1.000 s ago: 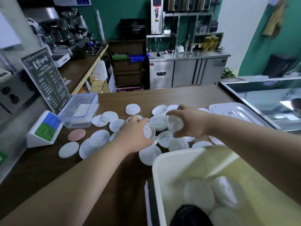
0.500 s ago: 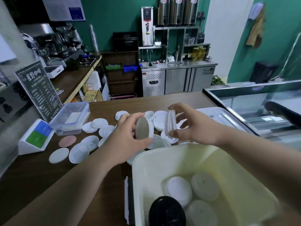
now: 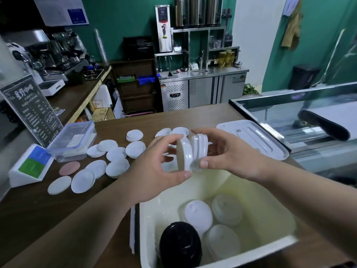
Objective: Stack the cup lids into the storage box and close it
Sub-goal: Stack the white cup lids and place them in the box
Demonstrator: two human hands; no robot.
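Brown wooden counter [image 3: 38, 219] below me, in a green-walled café with steel fridge units [image 3: 202, 91] behind. My left hand [image 3: 154, 171] pinches one white cup lid [image 3: 184, 153] upright between thumb and fingers. My right hand [image 3: 231, 155] grips a nested stack of about four lids [image 3: 199, 146], edge-on, just beside it. Both hover over the far rim of the cream storage box [image 3: 260, 200], which holds three white lid piles [image 3: 198, 213] and one black lid [image 3: 180, 246]. Roughly eleven loose lids [image 3: 117, 168] lie scattered to the left, some hidden behind my hands. The box cover [image 3: 253, 140] lies to the right. A clear tub [image 3: 73, 140], menu board [image 3: 31, 107] and pink disc [image 3: 69, 168] sit left.
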